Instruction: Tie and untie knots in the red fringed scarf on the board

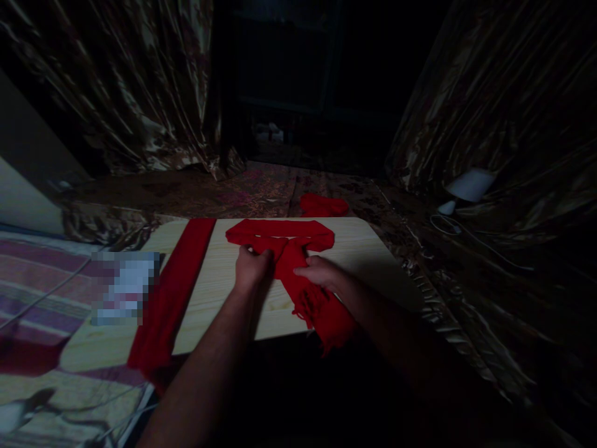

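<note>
A red scarf (pixel 291 264) with fringed ends lies looped on a pale wooden tabletop (pixel 219 311). Its band forms a flat ring at the far side, and the tails cross at the near side of that ring. My left hand (pixel 252 266) is closed on the left part of the crossing, thumb and fingers pinching the fabric. On the right, my right hand (pixel 321 274) grips the tail above the fringe. The fringed ends hang toward the table's near edge, close to my right forearm.
Another red strip of cloth (pixel 186 274) runs across the table's left side and drops over the near edge. A blurred-out flat item (pixel 125 289) is beside it. Behind the table lies bundled red cloth (pixel 323 204). A small lamp (pixel 472 185) with a cord stands at right.
</note>
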